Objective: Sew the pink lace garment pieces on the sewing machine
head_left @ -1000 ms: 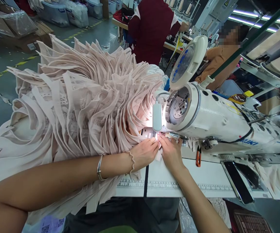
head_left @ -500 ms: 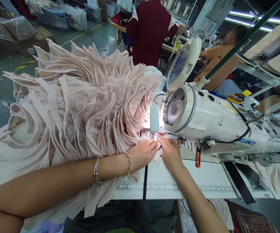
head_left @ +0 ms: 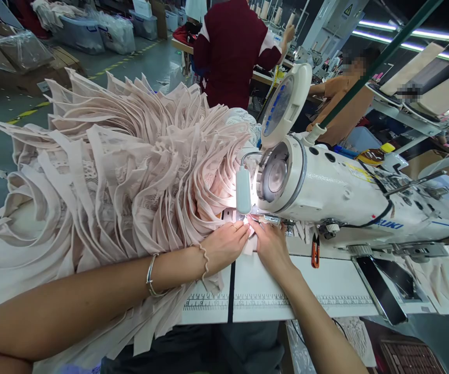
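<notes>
The left hand (head_left: 226, 243) has its fingers close together, and their tips pinch a small piece of cloth (head_left: 250, 246). The right hand (head_left: 272, 246) comes in from the other side and pinches the same cloth, with its fingertips right next to the left ones. The small piece of cloth is under the front end of the sewing machine (head_left: 326, 179), just below a little lamp (head_left: 243, 192). The lamp makes that spot so bright that the stitches cannot be seen.

This piece looks partway done, because it is at the needle end and both hands are on it. How much of its edge is left to sew is hard to tell.

The cloth is pale pink, thin and soft, and a short end of it hangs toward the person. Past the left hand is a big pile of pink pieces (head_left: 131, 182). They have wavy edges and some lacy parts, and they lean on each other like pages. Nobody can tell from here which ones are finished and which ones wait.

On the white worktop (head_left: 248, 280), to the right, are orange snips (head_left: 315, 253) and a dark phone (head_left: 380, 291).
</notes>
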